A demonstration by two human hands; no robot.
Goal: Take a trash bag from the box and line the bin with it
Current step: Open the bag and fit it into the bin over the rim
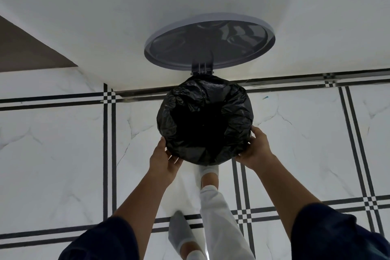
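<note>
Looking straight down, the black trash bag is sitting in the round bin, its mouth gaping dark in the middle and its edge folded out over the rim all the way round. The lid is standing open against the white wall beyond. Both hands are working the near side: the left hand is cupping the near-left curve, fingers curled loosely under the plastic, while the right hand is pressing the near-right curve with fingers spread, thumb up along the bag. Neither looks tightly closed. The bin lies directly ahead of both sets of fingertips, equally near each, so I'd judge the next smoothing runs outward round the rim, away from the body.
</note>
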